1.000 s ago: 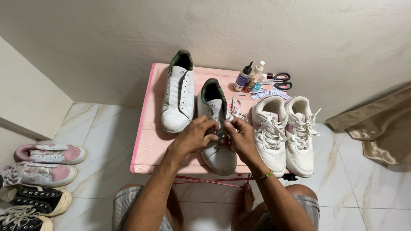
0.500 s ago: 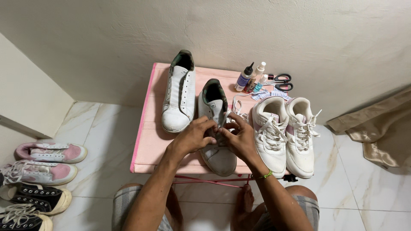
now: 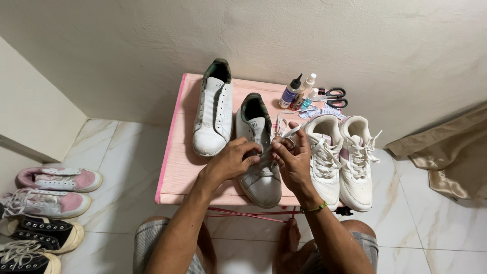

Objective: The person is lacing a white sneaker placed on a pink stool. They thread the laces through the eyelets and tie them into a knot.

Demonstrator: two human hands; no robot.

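Note:
A white sneaker (image 3: 259, 178) with a green lining lies on a small pink table (image 3: 175, 175), toe toward me. My left hand (image 3: 231, 161) rests on its middle, fingers pinching at the lace area. My right hand (image 3: 293, 157) holds a white shoelace (image 3: 285, 131) that runs up from the shoe between my fingers. Its unlaced partner shoe (image 3: 213, 115) lies to the left, apart from my hands.
A laced white pair (image 3: 339, 161) sits at the table's right. Small bottles (image 3: 297, 91) and black-handled scissors (image 3: 335, 97) stand at the back by the wall. Pink and black shoes (image 3: 48, 203) line the floor at left. A tan cloth (image 3: 446, 157) lies right.
My hands have shifted slightly on the middle sneaker, the right hand drawing the lace a little higher. Nothing else has moved.

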